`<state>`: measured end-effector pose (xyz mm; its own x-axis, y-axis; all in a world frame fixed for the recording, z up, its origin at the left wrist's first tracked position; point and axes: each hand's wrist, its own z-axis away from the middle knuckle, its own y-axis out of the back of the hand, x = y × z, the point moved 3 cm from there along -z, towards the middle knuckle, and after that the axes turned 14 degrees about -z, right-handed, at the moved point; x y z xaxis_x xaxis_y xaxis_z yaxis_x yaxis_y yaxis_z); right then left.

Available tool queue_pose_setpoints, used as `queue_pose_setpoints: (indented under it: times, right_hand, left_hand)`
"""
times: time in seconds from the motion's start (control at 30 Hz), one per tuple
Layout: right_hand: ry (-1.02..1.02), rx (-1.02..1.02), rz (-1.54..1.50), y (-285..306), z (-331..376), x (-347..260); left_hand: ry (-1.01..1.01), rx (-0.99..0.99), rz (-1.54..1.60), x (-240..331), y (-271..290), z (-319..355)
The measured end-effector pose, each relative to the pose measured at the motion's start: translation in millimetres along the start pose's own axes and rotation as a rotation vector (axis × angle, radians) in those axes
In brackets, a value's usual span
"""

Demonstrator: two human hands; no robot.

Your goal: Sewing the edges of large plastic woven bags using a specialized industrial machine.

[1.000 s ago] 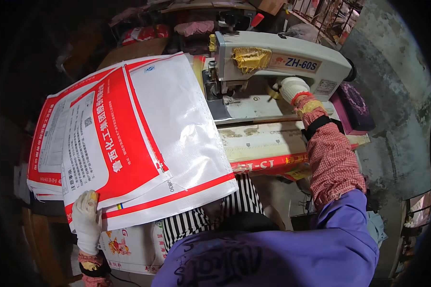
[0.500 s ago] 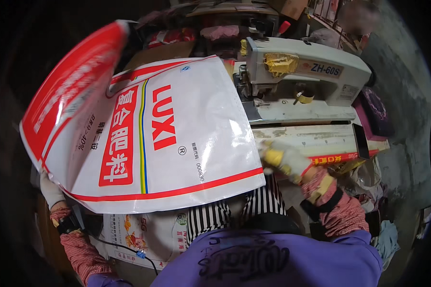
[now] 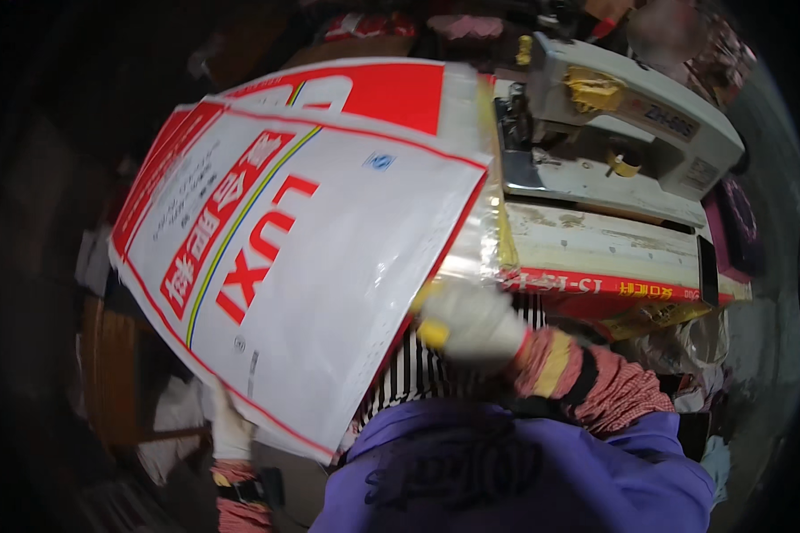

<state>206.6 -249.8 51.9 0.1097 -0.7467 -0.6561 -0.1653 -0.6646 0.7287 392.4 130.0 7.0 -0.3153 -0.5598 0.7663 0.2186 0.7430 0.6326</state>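
Observation:
A large white woven-plastic sack (image 3: 356, 240) with red borders and printing lies aslant before me. My left hand (image 3: 232, 425), in a white glove, grips its lower left edge; the fingertips are hidden beneath it. At the sack's right edge is my right hand (image 3: 476, 324), gloved in white with yellow on the fingers. Motion blurs this hand, and whether it pinches the edge is unclear. Under the top sack shows another red and white sack (image 3: 409, 93), with a clear plastic liner (image 3: 478, 240) along its right side.
A pale sewing machine (image 3: 631, 115) stands at the back right on a worn white table (image 3: 596, 253). A flat dark object (image 3: 708, 266) lies at that table's right end. More red and yellow printed sacks (image 3: 613, 298) hang below its front edge. Wooden furniture (image 3: 111, 373) is at left.
The sack has turned, and its raised, curled left end has come down flatter. My left hand moved right and nearer to me; my right hand moved left to the sack's edge. The view shifted.

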Motion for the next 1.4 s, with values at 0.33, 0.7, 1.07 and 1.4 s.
queue_pose_setpoints:
  times: [0.33,0.7,1.07,1.4]
  right_hand:
    - [-0.283,-0.387,0.587,22.0,-104.6,69.2]
    - [-0.184,-0.022,-0.598,76.2,-59.6,88.4]
    - [-0.756,0.481,-1.69,-51.6,-33.3,155.2]
    - [-1.065,-0.103,-1.07,-215.1,-137.8,65.7]
  left_hand:
    - [0.584,-0.544,0.778,5.2,-26.1,107.9]
    - [0.193,-0.407,0.146,-4.0,-59.4,97.2]
    - [0.871,0.092,0.856,-144.0,-75.8,159.5]
    - [1.176,0.666,0.039,-223.7,-58.6,277.2]
